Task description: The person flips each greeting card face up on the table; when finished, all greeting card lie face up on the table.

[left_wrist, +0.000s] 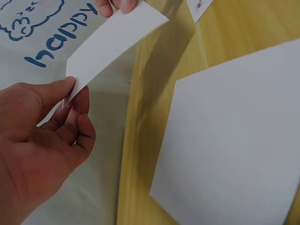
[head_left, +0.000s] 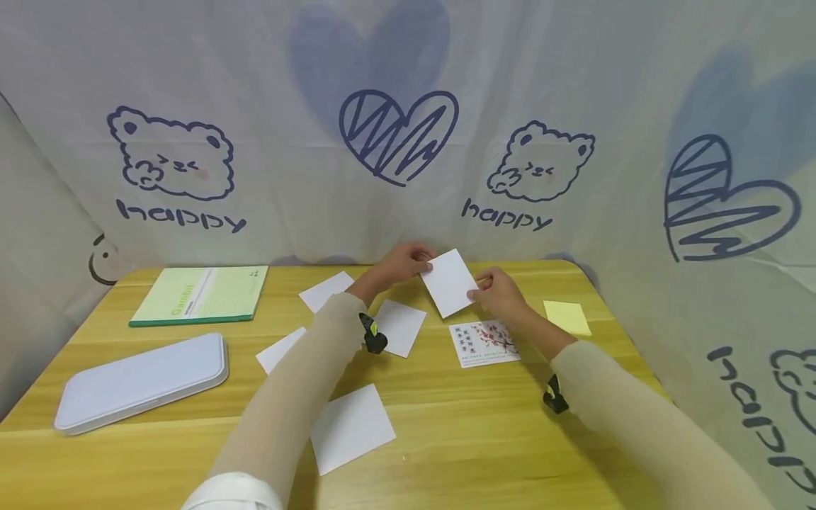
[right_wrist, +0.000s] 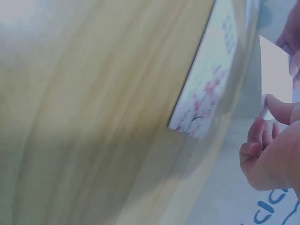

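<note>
left hand: left hand pinches the upper left corner of the held white card between thumb and curled fingers, as the left wrist view shows.
right hand: right hand pinches the card's lower right edge, thumb on top and fingers curled under; the right wrist view shows this blurred at its right edge.
held white card: blank and white, lifted off the tabletop between both hands, tilted, over the far middle of the surface just in front of the curtain.
printed card: printed card with pink blossoms and lines of text lies flat just below the right hand, near the held card but apart from it.
nearest blank card: white card lies flat below the left wrist, partly hidden by the forearm.
other blank cards: one at the far side left of the left hand, one peeking out left of the left forearm, one larger near the front beneath the left arm.
yellow sticky pad: yellow sticky pad rests to the right of the right hand, near the tabletop's right edge.
green notebook: green notebook lies flat at the far left.
pale case: pale flat case with rounded corners sits at the left front, well apart from the hands.
backdrop: curtain printed with bears, hearts and the word happy hangs behind and around the tabletop.
</note>
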A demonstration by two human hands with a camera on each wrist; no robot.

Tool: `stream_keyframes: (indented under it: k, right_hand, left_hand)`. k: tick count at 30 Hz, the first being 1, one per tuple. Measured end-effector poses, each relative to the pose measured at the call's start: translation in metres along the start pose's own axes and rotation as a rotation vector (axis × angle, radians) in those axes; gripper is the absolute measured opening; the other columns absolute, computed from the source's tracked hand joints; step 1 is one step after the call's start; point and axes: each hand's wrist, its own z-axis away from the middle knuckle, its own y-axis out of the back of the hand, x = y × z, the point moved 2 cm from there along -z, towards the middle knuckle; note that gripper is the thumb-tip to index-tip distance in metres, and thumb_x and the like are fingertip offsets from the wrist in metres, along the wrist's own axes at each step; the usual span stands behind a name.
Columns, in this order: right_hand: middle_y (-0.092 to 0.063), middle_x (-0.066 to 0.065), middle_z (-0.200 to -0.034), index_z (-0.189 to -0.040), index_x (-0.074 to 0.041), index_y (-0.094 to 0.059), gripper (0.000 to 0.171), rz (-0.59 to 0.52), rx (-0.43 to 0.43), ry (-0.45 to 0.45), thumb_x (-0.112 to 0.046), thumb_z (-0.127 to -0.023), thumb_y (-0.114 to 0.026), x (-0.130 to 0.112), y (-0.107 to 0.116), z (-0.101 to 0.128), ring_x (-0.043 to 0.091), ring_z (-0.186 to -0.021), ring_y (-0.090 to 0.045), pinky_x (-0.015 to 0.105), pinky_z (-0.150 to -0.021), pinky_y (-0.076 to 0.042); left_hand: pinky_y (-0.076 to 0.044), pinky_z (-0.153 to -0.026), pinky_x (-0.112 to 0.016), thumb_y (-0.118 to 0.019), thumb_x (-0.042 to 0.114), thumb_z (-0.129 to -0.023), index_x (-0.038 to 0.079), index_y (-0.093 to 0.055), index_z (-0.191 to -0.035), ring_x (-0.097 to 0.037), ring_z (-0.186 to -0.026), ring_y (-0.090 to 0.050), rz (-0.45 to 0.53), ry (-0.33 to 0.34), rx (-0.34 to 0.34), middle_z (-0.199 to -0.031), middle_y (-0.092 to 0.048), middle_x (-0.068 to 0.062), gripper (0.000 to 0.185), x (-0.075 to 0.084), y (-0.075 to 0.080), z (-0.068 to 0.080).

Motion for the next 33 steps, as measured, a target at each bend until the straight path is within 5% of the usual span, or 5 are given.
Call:
stream_keyframes:
  k: [6, 11, 16, 25, 33]
  right_hand:
    - [-0.06, 0.016, -0.109, -0.127, 0.001, -0.055, 0.041, -0.126, -0.031, 0.141, -0.01, -0.092, -0.072, -0.016, 0.007, 0.021, 0.025, -0.094, -0.056, 0.034, -0.083, -0.051]
    - [-0.059, 0.012, -0.109, -0.127, -0.005, -0.058, 0.036, -0.228, -0.101, 0.197, -0.012, -0.094, -0.07, -0.027, 0.007, 0.047, 0.025, -0.09, -0.059, 0.042, -0.085, -0.055]
    - [-0.063, 0.011, -0.101, -0.128, -0.011, -0.061, 0.036, -0.302, -0.186, 0.231, -0.02, -0.095, -0.071, -0.031, 0.006, 0.073, 0.019, -0.079, -0.057, 0.028, -0.065, -0.051]
    - [-0.065, 0.011, -0.089, -0.129, -0.008, -0.063, 0.034, -0.308, -0.386, 0.514, -0.01, -0.096, -0.067, -0.046, 0.005, 0.113, 0.021, -0.073, -0.058, 0.025, -0.059, -0.048]
    - [-0.066, 0.004, -0.108, -0.122, -0.013, -0.069, 0.027, -0.214, -0.348, 0.663, -0.01, -0.095, -0.069, -0.054, -0.008, 0.129, 0.013, -0.078, -0.059, 0.025, -0.068, -0.053]
  left_hand:
    - [-0.047, -0.097, -0.056, -0.062, 0.009, -0.098, 0.005, -0.065, -0.123, -0.021, -0.094, -0.057, 0.05, -0.009, 0.006, -0.113, -0.065, -0.014, 0.026, 0.013, 0.01, 0.026]
    - [-0.051, -0.093, -0.047, -0.062, 0.014, -0.099, 0.008, -0.063, -0.126, -0.022, -0.097, -0.059, 0.036, -0.028, -0.007, -0.114, -0.064, -0.011, 0.028, 0.021, 0.016, 0.054]
    - [-0.052, -0.094, -0.047, -0.063, 0.015, -0.098, 0.008, -0.064, -0.127, -0.023, -0.1, -0.06, 0.044, -0.042, -0.021, -0.115, -0.063, -0.011, 0.029, 0.024, 0.019, 0.084]
    - [-0.051, -0.093, -0.046, -0.064, 0.017, -0.098, 0.013, -0.065, -0.126, -0.023, -0.102, -0.061, 0.048, -0.074, -0.005, -0.119, -0.063, -0.008, 0.028, 0.018, 0.024, 0.138]
    - [-0.05, -0.09, -0.052, -0.066, 0.02, -0.098, 0.015, -0.066, -0.124, -0.022, -0.094, -0.062, 0.071, -0.064, -0.003, -0.113, -0.064, -0.006, 0.027, 0.006, 0.021, 0.169]
